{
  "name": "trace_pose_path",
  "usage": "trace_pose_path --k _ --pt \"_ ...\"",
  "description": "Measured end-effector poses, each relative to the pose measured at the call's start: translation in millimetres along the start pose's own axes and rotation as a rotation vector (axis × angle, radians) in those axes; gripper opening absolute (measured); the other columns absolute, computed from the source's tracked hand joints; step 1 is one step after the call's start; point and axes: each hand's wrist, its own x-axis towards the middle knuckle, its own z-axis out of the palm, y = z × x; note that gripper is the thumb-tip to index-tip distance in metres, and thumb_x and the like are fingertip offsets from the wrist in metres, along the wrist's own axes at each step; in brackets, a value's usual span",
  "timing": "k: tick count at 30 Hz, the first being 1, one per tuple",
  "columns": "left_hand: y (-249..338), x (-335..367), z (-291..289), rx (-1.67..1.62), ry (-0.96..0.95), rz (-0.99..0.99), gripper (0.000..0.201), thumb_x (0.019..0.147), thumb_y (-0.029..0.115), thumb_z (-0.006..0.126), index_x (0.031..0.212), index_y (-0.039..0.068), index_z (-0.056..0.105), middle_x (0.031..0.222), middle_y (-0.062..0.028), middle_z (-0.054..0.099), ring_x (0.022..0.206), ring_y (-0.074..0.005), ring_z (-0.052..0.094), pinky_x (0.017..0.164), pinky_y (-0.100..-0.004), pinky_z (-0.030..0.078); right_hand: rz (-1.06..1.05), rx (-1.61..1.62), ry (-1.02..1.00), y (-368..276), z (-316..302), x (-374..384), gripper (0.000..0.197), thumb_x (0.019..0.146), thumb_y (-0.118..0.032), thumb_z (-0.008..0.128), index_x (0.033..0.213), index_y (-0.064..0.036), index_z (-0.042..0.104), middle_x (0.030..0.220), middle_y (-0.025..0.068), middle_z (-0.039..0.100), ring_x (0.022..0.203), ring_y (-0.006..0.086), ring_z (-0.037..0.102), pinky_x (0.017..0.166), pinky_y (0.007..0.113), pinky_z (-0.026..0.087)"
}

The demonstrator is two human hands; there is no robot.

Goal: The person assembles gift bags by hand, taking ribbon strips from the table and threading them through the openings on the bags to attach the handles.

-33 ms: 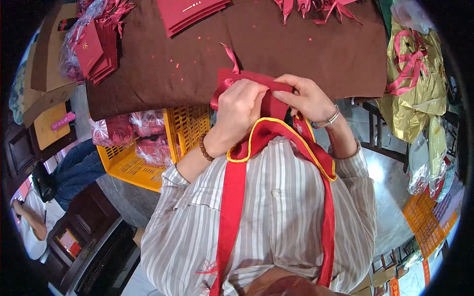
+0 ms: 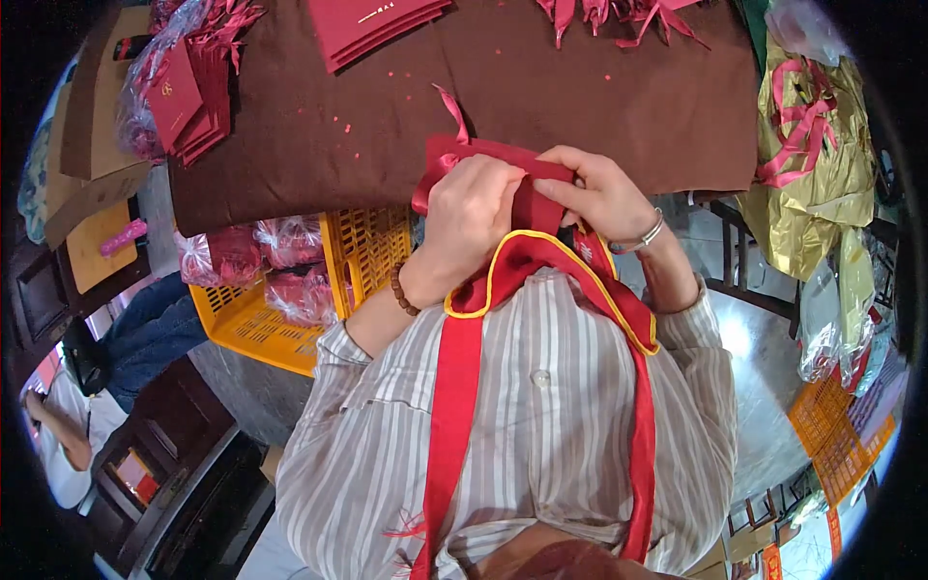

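At the near edge of the brown-covered table (image 2: 619, 126), a red folded card (image 2: 512, 152) is between my two hands. My left hand (image 2: 471, 208) has its fingers pinched together at the card's middle, its knuckles hiding part of it. With thumb and fingers, my right hand (image 2: 601, 198) grips the card's right side. A glossy pink-red ribbon (image 2: 452, 111) sticks up from the card's far edge, and more of it bunches beside my left knuckles. Just below the hands is the yellow-edged top of a red apron (image 2: 556, 253).
Stacked red cards (image 2: 377, 29) lie at the far edge; more cards (image 2: 179, 101) sit at the left corner. A yellow crate (image 2: 256, 338) with bagged red bundles stands left below the table. Gold wrapping (image 2: 812, 174) hangs right. Another person's arm (image 2: 63, 435) shows far left.
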Motion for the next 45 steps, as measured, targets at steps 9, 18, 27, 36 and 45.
trace_pose_path --k 9,18,27,36,45 --pt "-3 -2 3 0.211 -0.063 0.216 0.015 0.065 0.005 0.057 0.079 0.001 0.054 0.073 -0.0124 0.053 0.066 -0.0271 0.054 0.058 -0.0349 0.046 -0.023 -0.154 0.186 -13 18 -10 0.021 0.082 -0.010 0.058 0.101 -0.0002 0.054 0.067 0.0019 0.058 0.049 0.0047 0.054 0.045 0.020 0.043" --pt "-8 2 3 0.196 -0.060 0.323 0.011 0.065 0.008 0.055 0.073 0.002 0.049 0.069 -0.0098 0.049 0.062 -0.0240 0.051 0.053 -0.0334 0.044 -0.107 -0.278 0.241 -11 17 -11 0.017 0.080 -0.006 0.057 0.095 0.0000 0.052 0.063 0.0040 0.057 0.049 0.0069 0.056 0.043 0.022 0.043" --pt "-9 5 1 0.296 -0.027 0.483 0.013 0.063 0.010 0.056 0.071 0.004 0.048 0.069 -0.0085 0.048 0.060 -0.0221 0.050 0.052 -0.0312 0.042 -0.070 -0.130 0.118 -12 13 -10 0.015 0.082 -0.002 0.055 0.096 0.0006 0.053 0.074 0.0010 0.057 0.053 0.0040 0.055 0.044 0.019 0.043" --pt "-16 9 -10 -0.057 -0.118 0.202 0.014 0.072 0.001 0.065 0.084 0.001 0.059 0.079 -0.0133 0.061 0.070 -0.0277 0.061 0.060 -0.0341 0.050 -0.068 -0.206 0.177 -10 14 -8 0.017 0.084 -0.009 0.059 0.098 -0.0010 0.055 0.068 -0.0013 0.057 0.052 0.0020 0.053 0.046 0.017 0.042" --pt "-12 8 -11 -0.055 -0.130 0.153 0.014 0.074 0.001 0.064 0.086 0.001 0.056 0.076 -0.0118 0.062 0.067 -0.0247 0.063 0.057 -0.0313 0.050 -0.035 -0.172 0.170 -10 15 -9 0.019 0.085 -0.010 0.057 0.102 -0.0014 0.055 0.068 -0.0019 0.058 0.053 0.0012 0.053 0.048 0.016 0.042"
